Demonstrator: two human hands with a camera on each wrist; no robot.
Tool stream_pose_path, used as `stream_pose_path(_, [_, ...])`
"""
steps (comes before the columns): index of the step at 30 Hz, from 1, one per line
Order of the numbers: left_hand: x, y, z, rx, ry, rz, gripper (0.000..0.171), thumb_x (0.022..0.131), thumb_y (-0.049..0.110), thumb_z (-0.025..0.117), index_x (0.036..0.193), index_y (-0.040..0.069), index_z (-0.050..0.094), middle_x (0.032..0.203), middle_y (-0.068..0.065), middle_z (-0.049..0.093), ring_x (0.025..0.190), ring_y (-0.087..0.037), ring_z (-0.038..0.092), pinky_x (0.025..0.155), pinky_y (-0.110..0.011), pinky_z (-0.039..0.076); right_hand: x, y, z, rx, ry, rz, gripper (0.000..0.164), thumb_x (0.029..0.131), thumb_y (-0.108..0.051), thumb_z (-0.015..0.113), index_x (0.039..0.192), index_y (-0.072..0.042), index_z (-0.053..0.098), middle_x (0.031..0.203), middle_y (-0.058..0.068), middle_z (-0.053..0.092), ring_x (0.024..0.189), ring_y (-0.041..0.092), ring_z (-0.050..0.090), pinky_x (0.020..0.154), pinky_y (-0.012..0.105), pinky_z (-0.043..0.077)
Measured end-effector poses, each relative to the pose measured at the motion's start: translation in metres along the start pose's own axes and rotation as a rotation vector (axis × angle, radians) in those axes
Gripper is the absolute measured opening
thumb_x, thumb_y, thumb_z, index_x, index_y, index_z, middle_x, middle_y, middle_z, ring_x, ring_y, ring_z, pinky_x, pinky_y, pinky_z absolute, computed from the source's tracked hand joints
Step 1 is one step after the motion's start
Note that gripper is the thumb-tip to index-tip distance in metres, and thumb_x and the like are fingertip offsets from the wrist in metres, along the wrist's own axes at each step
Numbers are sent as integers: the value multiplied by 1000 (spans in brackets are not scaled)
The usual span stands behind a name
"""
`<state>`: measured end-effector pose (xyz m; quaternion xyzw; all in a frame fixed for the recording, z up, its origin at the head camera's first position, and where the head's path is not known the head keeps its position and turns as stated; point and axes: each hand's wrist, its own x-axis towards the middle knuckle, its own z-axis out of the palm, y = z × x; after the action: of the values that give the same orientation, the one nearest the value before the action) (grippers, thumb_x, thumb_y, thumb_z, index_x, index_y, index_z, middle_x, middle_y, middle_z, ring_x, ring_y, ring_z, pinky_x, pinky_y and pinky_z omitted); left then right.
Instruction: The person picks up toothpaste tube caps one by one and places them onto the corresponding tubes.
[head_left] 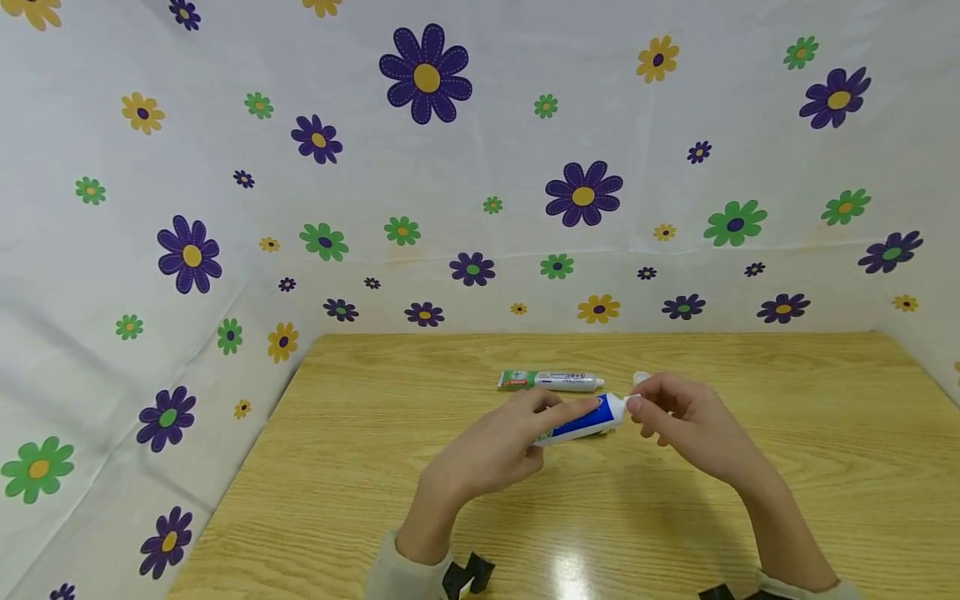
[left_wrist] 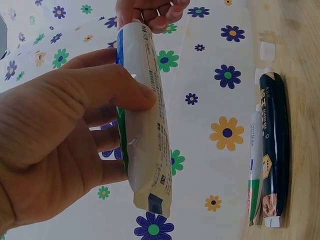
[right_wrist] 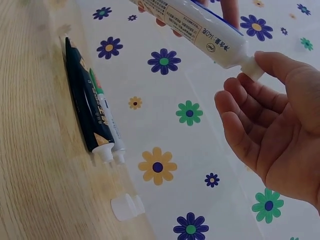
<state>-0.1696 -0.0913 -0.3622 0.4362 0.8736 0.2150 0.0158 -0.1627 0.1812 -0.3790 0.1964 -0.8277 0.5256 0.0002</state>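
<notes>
Gripping a blue-and-white toothpaste tube in the left hand, a bit right of and below the centre of the head view, with the cap end aimed right. Got the left fingers curled round the body and the thumb across the printed back, easiest to see in the left wrist view. Pinching the white cap with the thumb and fingertips of the right hand, upper right in the right wrist view.

Looks like the cap-twisting step to me. On or off? Can't tell from a still. Leaning towards off, judging by the apparently loose white caps lying on the wooden table, upper right in the left wrist view. Also worth noting a dark tube and a slimmer green-and-white tube lying side by side.

For the next move, probably need a steady left grip, light on the squeeze so as not to push paste out, plus a small turn from the right thumb and fingertips. If uncapping, then draw the cap straight away and set it down by the loose ones; if capping, just snug it up. Wouldn't rush, with a cap that small and probably easy to drop.
</notes>
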Motion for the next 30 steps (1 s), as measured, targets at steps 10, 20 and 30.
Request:
stream_pose_path(10, [1,0,2,-33,-20,-14,90,83,-13,66,157,26,31,133,-10,53,112,-19,53,92,-29,50,4,2,6,-20,93,-33,16,101,-16,58,112,-3,59,99,11,61,72,18,64,58,32,55])
stream_pose_path(20, [3,0,1,-51,6,15,89,84,-12,66,157,27,31,134,-10,52,114,-19,54,91,-27,51,-3,6,-5,57,41,-102,19,95,-2,65,113,-5,61,103,0,62,71,16,65,58,32,56])
stream_pose_path(30, [4,1,2,25,58,58,91,81,-15,65,156,26,33,133,-10,53,115,-19,55,91,-27,51,-1,7,-6,64,48,-75,20,97,-6,63,115,-1,58,99,9,61,72,18,64,58,32,56])
